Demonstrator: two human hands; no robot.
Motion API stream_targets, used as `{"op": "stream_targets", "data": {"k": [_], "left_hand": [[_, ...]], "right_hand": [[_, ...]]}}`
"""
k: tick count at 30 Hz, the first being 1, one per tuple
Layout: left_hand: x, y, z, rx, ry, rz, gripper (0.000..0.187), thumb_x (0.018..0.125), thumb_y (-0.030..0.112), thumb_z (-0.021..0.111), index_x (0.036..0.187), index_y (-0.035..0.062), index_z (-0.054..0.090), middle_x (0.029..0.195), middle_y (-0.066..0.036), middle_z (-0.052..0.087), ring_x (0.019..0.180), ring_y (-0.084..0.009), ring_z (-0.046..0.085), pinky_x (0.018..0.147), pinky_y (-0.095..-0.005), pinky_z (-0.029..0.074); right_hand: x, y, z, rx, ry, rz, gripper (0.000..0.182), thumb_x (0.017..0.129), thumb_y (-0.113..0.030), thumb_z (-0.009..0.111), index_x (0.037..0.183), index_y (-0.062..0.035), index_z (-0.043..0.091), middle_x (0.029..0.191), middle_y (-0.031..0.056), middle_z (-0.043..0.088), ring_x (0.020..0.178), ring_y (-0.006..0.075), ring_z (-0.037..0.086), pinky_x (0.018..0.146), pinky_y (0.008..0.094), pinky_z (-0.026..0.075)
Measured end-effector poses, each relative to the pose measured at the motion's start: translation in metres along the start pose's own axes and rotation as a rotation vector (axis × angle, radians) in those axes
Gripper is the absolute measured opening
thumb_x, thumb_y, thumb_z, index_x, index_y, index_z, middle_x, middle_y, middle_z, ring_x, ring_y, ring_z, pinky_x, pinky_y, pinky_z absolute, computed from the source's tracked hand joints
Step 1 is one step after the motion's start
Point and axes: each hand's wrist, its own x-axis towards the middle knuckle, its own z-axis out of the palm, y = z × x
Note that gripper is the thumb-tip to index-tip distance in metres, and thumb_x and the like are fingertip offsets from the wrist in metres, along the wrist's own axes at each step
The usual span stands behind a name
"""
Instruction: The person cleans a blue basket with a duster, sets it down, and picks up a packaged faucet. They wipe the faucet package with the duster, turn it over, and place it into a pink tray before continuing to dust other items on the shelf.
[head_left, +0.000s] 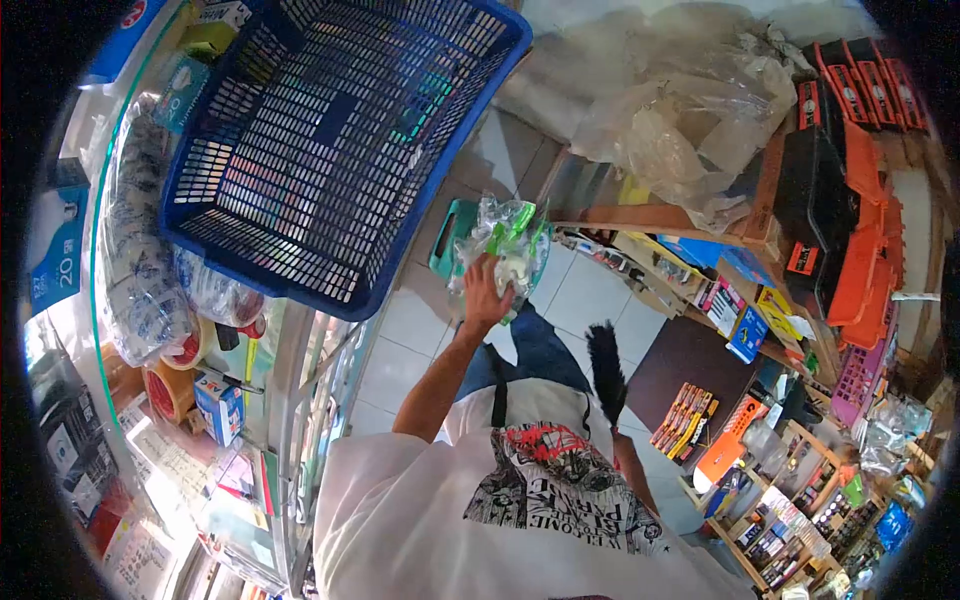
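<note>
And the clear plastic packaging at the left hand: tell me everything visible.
The clear plastic packaging looks glossy and crumpled, with bright green bands and pale contents too indistinct to name. It is bunched beside a teal-green plastic object, above pale floor tiles; what supports it is unclear. The left hand touches its near side; I can't judge the grip.

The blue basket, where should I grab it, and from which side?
Probably grip the blue basket by its rim on the aisle side, coming from over the floor tiles: that solid lip is exposed, while plastic-wrapped goods crowd the opposite side.
</note>
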Motion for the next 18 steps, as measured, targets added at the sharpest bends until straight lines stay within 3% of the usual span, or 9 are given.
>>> {"op": "stream_targets", "data": {"k": [2, 3, 6, 7, 10, 13, 18], "left_hand": [[0.015, 0.018, 0.016, -0.108, -0.066, 0.049, 0.063, 0.084, 0.022, 0.068, 0.139, 0.0024, 0.043, 0.137, -0.026, 0.045, 0.126, -0.0451, 0.044, 0.106, -0.0538, 0.036], [0.020, 0.018, 0.035, -0.035, -0.076, 0.011, 0.069, 0.085, 0.026, 0.068, 0.142, 0.0005, 0.039, 0.133, -0.027, 0.050, 0.123, -0.0456, 0.049, 0.103, -0.0546, 0.040], [0.038, 0.002, 0.088, -0.064, -0.288, -0.365, 0.071, 0.087, 0.035, 0.067, 0.142, 0.0006, 0.038, 0.128, -0.027, 0.056, 0.116, -0.0455, 0.057, 0.097, -0.0551, 0.047], [0.048, 0.003, 0.096, 0.064, -0.378, -0.460, 0.073, 0.088, 0.043, 0.065, 0.142, 0.0026, 0.038, 0.123, -0.025, 0.061, 0.110, -0.0446, 0.062, 0.092, -0.0552, 0.051], [0.066, 0.008, 0.101, 0.040, -0.452, -0.609, 0.055, 0.090, 0.040, 0.062, 0.131, 0.0055, 0.052, 0.121, -0.024, 0.063, 0.112, -0.0428, 0.062, 0.093, -0.0542, 0.051], [0.074, 0.000, 0.107, -0.027, -0.503, -0.535, 0.041, 0.093, 0.033, 0.057, 0.122, 0.0041, 0.060, 0.125, -0.022, 0.063, 0.112, -0.0414, 0.062, 0.095, -0.0539, 0.050], [0.070, 0.005, 0.113, -0.008, -0.531, -0.312, 0.036, 0.096, 0.028, 0.051, 0.123, 0.0059, 0.062, 0.126, -0.020, 0.064, 0.112, -0.0412, 0.063, 0.096, -0.0519, 0.050]], "right_hand": [[-0.011, 0.007, 0.004, 0.017, 0.006, -0.003, 0.058, 0.102, -0.055, 0.044, 0.078, -0.0063, 0.063, 0.061, 0.0081, 0.058, 0.052, 0.0184, 0.057, 0.053, 0.0377, 0.048], [-0.016, 0.012, 0.006, 0.026, 0.005, -0.001, 0.058, 0.102, -0.055, 0.044, 0.078, -0.0062, 0.063, 0.061, 0.0082, 0.058, 0.053, 0.0184, 0.057, 0.054, 0.0377, 0.048], [-0.032, 0.024, 0.013, 0.059, 0.004, 0.001, 0.058, 0.102, -0.055, 0.043, 0.079, -0.0059, 0.063, 0.061, 0.0084, 0.058, 0.053, 0.0183, 0.057, 0.054, 0.0377, 0.048], [-0.037, 0.029, 0.014, 0.068, 0.006, 0.003, 0.059, 0.102, -0.056, 0.043, 0.079, -0.0058, 0.063, 0.062, 0.0085, 0.058, 0.053, 0.0183, 0.057, 0.054, 0.0376, 0.048], [-0.047, 0.040, 0.019, 0.089, 0.005, 0.022, 0.059, 0.102, -0.056, 0.043, 0.080, -0.0055, 0.064, 0.062, 0.0088, 0.059, 0.054, 0.0183, 0.058, 0.054, 0.0376, 0.048], [-0.051, 0.044, 0.022, 0.103, 0.004, 0.036, 0.059, 0.102, -0.056, 0.043, 0.081, -0.0051, 0.064, 0.063, 0.0090, 0.059, 0.054, 0.0182, 0.058, 0.054, 0.0375, 0.048], [-0.049, 0.042, 0.030, 0.128, 0.000, 0.041, 0.060, 0.102, -0.056, 0.043, 0.082, -0.0046, 0.065, 0.064, 0.0094, 0.060, 0.055, 0.0182, 0.058, 0.055, 0.0374, 0.048]]}}
